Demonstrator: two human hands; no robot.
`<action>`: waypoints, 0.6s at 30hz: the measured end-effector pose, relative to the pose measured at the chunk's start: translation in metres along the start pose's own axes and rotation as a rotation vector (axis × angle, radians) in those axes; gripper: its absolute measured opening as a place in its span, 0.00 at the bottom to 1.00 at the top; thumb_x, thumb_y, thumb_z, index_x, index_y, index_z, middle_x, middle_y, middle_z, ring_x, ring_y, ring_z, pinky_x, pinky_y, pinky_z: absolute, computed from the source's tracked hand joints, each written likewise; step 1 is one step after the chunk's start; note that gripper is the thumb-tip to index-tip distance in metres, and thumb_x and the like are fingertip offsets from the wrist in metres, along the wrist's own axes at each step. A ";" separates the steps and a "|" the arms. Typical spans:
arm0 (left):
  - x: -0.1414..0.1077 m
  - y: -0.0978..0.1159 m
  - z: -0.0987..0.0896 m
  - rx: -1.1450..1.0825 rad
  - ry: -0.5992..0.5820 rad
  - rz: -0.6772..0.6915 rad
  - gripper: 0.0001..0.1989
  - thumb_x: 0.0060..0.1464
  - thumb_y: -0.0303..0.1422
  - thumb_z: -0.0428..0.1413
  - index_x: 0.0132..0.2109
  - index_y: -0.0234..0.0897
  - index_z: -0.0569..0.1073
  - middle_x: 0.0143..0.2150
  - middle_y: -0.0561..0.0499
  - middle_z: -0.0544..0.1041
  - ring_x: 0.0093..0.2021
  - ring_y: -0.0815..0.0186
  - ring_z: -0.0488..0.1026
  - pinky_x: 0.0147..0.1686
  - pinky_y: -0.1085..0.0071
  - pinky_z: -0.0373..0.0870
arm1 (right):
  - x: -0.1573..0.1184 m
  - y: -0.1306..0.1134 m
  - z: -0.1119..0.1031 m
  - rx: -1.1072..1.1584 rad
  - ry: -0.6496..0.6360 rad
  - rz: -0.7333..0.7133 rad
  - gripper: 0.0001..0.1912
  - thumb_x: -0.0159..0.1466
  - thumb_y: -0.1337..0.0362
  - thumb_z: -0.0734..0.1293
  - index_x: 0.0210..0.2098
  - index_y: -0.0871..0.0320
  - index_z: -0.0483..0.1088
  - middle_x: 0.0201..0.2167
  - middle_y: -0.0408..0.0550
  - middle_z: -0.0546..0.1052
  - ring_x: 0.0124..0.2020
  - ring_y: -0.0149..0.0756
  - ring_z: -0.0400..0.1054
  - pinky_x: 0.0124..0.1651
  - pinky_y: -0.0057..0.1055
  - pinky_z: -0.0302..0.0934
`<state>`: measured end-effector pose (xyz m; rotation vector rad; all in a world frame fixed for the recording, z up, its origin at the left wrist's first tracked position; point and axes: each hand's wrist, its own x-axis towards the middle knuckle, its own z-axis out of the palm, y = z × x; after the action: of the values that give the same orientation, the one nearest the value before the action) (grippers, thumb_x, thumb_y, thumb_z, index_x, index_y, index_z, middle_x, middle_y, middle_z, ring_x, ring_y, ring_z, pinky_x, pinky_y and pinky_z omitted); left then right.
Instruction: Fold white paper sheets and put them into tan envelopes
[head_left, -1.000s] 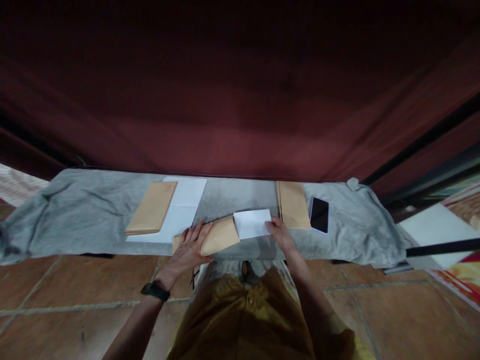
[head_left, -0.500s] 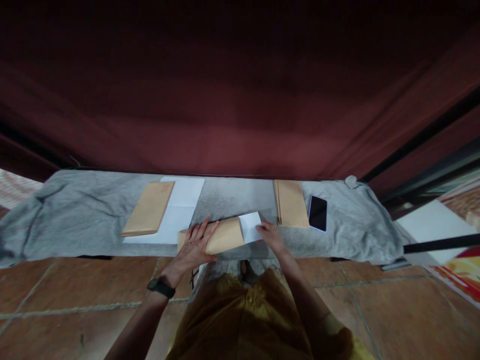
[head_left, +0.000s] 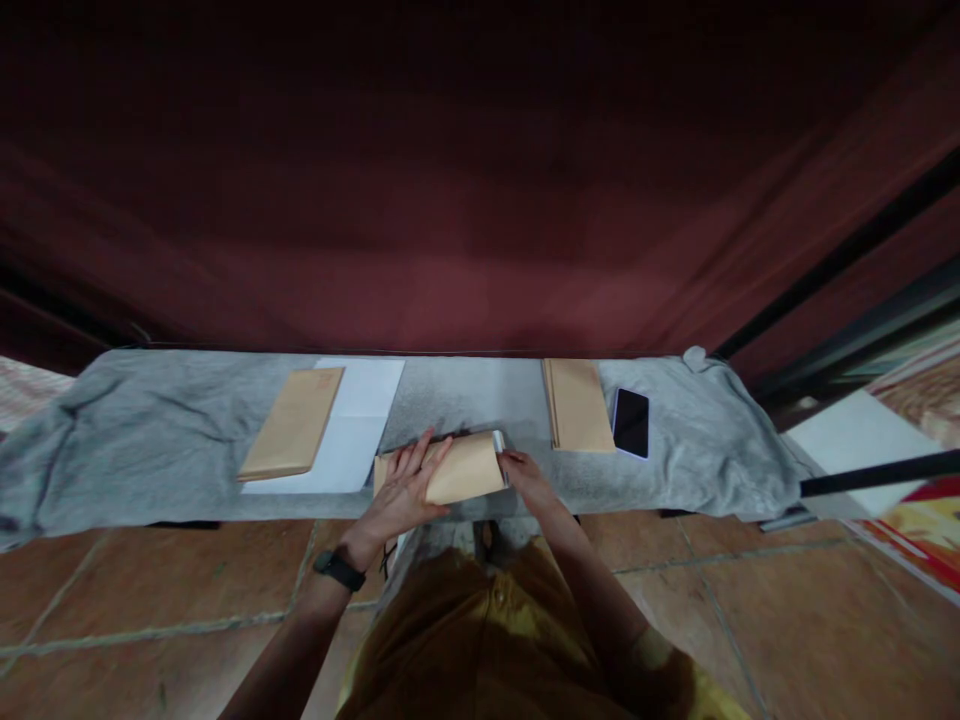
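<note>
A brown paper envelope (head_left: 466,468) lies crosswise near the front edge of the cloth-covered surface. Spread over its left part is my left hand (head_left: 409,487), fingers apart and pressing flat. At the envelope's right end, my right hand (head_left: 523,474) pinches the folded white paper (head_left: 499,441), of which only a narrow strip sticks out of the opening. The rest of the paper is hidden inside the envelope.
To the left, a stack of brown envelopes (head_left: 294,420) rests partly on white paper sheets (head_left: 369,400). More brown envelopes (head_left: 581,405) lie at the right, beside a dark-screened phone (head_left: 631,422). Grey cloth (head_left: 187,420) covers the surface; a dark red curtain (head_left: 465,290) hangs behind.
My right hand has moved left, pushing the white paper deeper into the envelope until just a strip shows. The envelope and my left hand have shifted slightly right.
</note>
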<state>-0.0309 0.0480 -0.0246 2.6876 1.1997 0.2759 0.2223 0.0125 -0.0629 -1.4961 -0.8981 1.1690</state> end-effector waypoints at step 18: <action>0.005 0.000 0.002 0.014 0.020 0.068 0.58 0.49 0.47 0.68 0.77 0.46 0.45 0.78 0.37 0.48 0.71 0.39 0.57 0.68 0.43 0.54 | -0.008 0.000 0.007 0.011 0.134 -0.010 0.09 0.53 0.64 0.67 0.35 0.52 0.72 0.29 0.39 0.78 0.34 0.36 0.73 0.40 0.30 0.67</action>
<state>-0.0271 0.0514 -0.0257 2.7478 1.1219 0.3055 0.2139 0.0069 -0.0616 -1.5404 -0.8064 1.0509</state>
